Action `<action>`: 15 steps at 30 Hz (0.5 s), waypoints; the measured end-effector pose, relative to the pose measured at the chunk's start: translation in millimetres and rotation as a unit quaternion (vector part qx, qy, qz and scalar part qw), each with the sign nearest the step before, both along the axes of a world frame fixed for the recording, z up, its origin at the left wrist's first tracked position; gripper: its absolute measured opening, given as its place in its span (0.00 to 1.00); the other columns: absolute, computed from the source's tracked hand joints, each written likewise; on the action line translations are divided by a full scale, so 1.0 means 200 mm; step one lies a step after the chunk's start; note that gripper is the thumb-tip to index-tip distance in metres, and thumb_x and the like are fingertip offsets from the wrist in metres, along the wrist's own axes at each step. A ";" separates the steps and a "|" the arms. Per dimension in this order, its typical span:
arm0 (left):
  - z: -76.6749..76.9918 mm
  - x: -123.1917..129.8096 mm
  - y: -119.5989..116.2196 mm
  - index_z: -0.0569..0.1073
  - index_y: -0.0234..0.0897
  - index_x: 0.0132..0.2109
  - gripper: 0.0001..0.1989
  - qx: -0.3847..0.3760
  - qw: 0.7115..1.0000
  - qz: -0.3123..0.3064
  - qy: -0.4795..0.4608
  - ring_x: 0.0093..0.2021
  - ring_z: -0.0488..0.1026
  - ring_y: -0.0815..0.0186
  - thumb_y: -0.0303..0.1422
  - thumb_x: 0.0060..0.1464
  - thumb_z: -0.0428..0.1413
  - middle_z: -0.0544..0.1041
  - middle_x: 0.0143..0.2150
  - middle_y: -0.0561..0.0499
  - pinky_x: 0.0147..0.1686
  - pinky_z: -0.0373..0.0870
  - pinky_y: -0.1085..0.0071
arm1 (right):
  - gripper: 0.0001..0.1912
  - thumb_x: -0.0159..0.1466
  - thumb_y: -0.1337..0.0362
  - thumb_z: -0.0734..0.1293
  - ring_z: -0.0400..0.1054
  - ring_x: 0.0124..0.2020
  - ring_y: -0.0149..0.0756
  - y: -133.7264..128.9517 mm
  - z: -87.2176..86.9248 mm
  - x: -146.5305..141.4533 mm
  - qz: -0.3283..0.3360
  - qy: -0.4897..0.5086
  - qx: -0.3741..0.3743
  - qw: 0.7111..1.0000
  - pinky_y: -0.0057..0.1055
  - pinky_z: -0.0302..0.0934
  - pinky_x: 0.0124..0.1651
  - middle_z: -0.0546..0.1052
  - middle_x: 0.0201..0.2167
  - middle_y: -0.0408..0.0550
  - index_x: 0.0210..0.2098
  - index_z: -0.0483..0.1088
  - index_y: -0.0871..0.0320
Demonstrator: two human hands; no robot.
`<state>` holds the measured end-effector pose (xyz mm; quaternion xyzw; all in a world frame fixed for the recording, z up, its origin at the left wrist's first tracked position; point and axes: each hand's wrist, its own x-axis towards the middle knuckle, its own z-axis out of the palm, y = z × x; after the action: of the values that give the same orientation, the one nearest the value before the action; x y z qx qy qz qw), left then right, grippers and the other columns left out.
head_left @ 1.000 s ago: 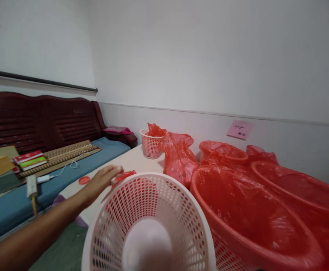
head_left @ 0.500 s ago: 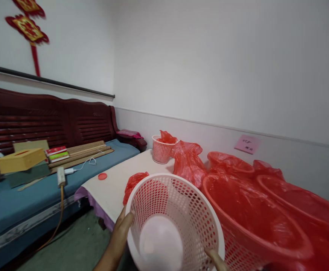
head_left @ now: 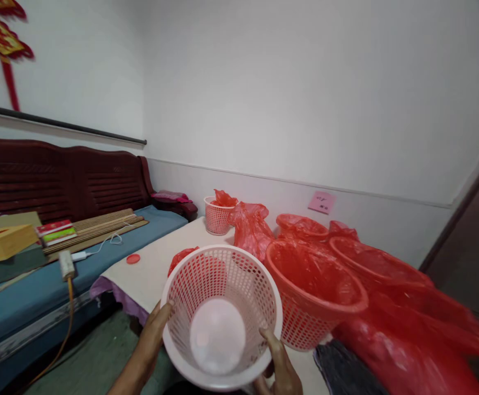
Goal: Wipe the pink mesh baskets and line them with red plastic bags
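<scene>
Between my two hands is a pale pink plastic basket (head_left: 218,334) with holes in its wall, tilted so its open top faces me; nothing lies inside it. My left hand (head_left: 154,329) grips the rim on the left, thumb over the edge. On the right side my right hand (head_left: 278,356) holds the rim, its thumb inside the wall. Behind the basket a crumpled red plastic bag (head_left: 181,258) rests on the table (head_left: 153,269). Just right of it stands a pink basket lined with a red bag (head_left: 305,318).
More red-lined baskets (head_left: 375,258) crowd the right side. A small pink basket (head_left: 218,219) and a red bag (head_left: 251,225) stand at the back. A red lid (head_left: 133,258) lies on the table. Left is a wooden sofa (head_left: 58,175) with a power strip (head_left: 66,266). Dark cloth (head_left: 342,367) lies lower right.
The view has swung right, so the surroundings sit further left and more shows at the right. Both hands still hold the basket, and more of my right hand is visible.
</scene>
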<state>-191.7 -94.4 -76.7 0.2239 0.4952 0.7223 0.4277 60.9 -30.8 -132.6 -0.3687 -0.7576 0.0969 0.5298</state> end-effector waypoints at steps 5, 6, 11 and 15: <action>0.01 0.00 -0.02 0.72 0.37 0.53 0.20 -0.048 0.999 -0.006 -0.015 0.48 0.77 0.56 0.39 0.54 0.57 0.81 0.46 0.47 0.45 0.73 0.64 | 0.27 0.56 0.71 0.59 0.72 0.36 0.36 -0.03 0.05 0.02 0.027 0.006 -0.009 1.000 0.28 0.67 0.33 0.74 0.44 0.51 0.56 0.62 0.55; 0.02 0.00 -0.02 0.73 0.38 0.52 0.19 -0.056 0.998 -0.007 -0.017 0.48 0.77 0.55 0.39 0.54 0.57 0.81 0.46 0.47 0.44 0.74 0.64 | 0.28 0.56 0.71 0.59 0.72 0.36 0.36 -0.04 0.07 0.02 0.032 0.009 -0.016 0.999 0.28 0.68 0.33 0.74 0.43 0.51 0.56 0.62 0.55; 0.01 -0.01 -0.04 0.73 0.40 0.51 0.17 -0.069 0.997 -0.012 -0.026 0.48 0.77 0.56 0.38 0.56 0.55 0.81 0.46 0.49 0.46 0.74 0.64 | 0.31 0.55 0.73 0.58 0.72 0.33 0.33 -0.06 0.08 -0.01 0.040 0.014 -0.028 0.999 0.27 0.68 0.35 0.73 0.46 0.51 0.58 0.60 0.55; 0.01 0.00 -0.05 0.73 0.40 0.51 0.16 -0.065 0.997 0.002 -0.038 0.50 0.76 0.58 0.38 0.56 0.55 0.81 0.47 0.51 0.49 0.73 0.66 | 0.30 0.55 0.72 0.57 0.73 0.39 0.36 -0.04 0.00 -0.03 0.041 0.027 -0.009 0.999 0.29 0.69 0.39 0.72 0.47 0.53 0.58 0.59 0.56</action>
<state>-191.1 -103.8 -75.2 0.1673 0.5252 0.6974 0.4581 55.7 -39.5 -132.8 -0.3388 -0.7565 0.1353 0.5428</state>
